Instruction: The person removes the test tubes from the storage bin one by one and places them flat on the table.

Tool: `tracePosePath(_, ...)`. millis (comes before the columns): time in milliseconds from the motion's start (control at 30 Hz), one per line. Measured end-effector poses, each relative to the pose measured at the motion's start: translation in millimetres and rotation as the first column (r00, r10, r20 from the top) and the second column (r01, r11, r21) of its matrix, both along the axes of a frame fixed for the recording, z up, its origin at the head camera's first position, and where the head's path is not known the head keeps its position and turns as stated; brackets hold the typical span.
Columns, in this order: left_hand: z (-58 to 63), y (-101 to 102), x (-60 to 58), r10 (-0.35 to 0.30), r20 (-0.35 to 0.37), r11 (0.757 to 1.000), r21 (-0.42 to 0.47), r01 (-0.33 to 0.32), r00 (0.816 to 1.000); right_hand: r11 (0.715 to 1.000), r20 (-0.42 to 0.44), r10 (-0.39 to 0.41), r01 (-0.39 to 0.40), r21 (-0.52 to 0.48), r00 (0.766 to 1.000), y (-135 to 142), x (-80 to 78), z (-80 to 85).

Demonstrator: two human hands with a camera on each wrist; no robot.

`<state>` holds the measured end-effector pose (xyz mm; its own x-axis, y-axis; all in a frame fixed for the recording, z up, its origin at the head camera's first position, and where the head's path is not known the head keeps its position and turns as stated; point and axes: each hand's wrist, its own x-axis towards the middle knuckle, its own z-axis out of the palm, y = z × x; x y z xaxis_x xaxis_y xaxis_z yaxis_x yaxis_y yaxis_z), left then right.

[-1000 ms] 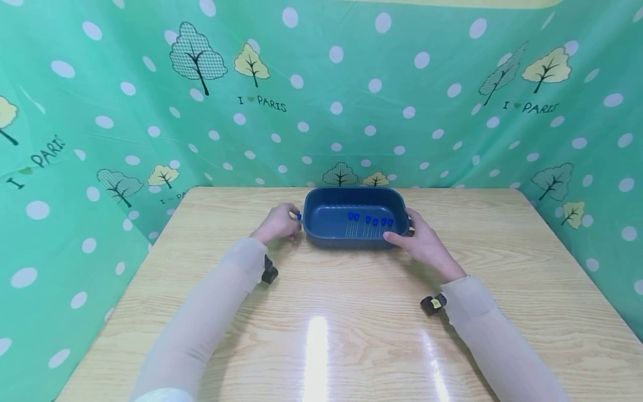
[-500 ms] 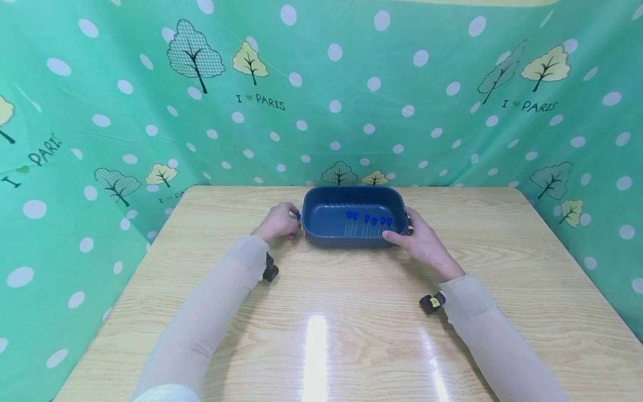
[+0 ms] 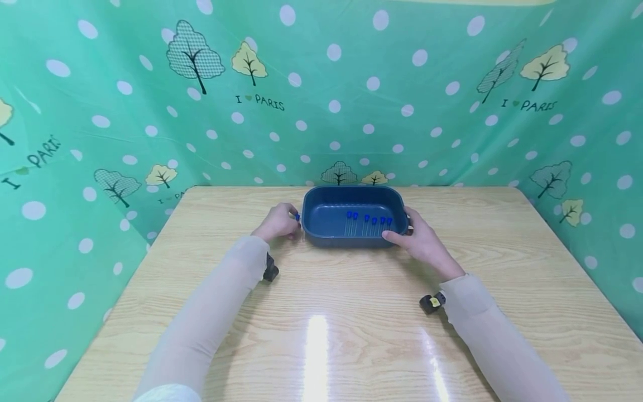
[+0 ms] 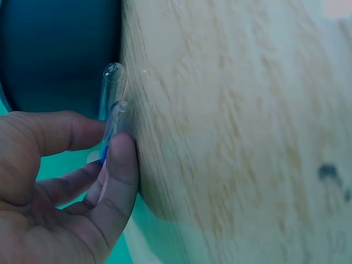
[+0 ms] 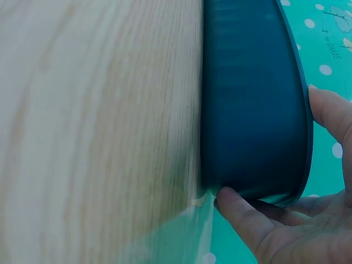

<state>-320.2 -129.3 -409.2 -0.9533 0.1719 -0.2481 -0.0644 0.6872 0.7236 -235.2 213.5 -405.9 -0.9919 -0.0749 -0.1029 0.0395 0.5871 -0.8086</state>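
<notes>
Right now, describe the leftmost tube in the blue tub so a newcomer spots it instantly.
At the wooden table's far side, the right hand holds a dark blue tub. Inside is a row of six blue-capped tubes. The leftmost tube ends that row toward the left hand, with just one close neighbour, on its right, then a gap.

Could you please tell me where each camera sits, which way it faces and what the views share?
Head: worn on the person's head, facing forward and down at the blue tub on the table; left hand, right hand and sleeved forearms show.
Left wrist: worn there, facing that hand's work; part of the hand shows, pinching a clear tube beside the tub.
Right wrist: worn there, facing that hand's work; part of the hand shows, holding the tub.
Shared: both wrist views show the tub and table.
</notes>
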Motion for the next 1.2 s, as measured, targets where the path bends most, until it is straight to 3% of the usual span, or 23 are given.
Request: tracePosePath(1200,-5.5,-2.0,1.0,-0.02,-0.05,1.0,-0.017,0.02,0.999,1.0,-0.005,0.006,-0.006,0.0,1.0,0.1,0.8,0.5)
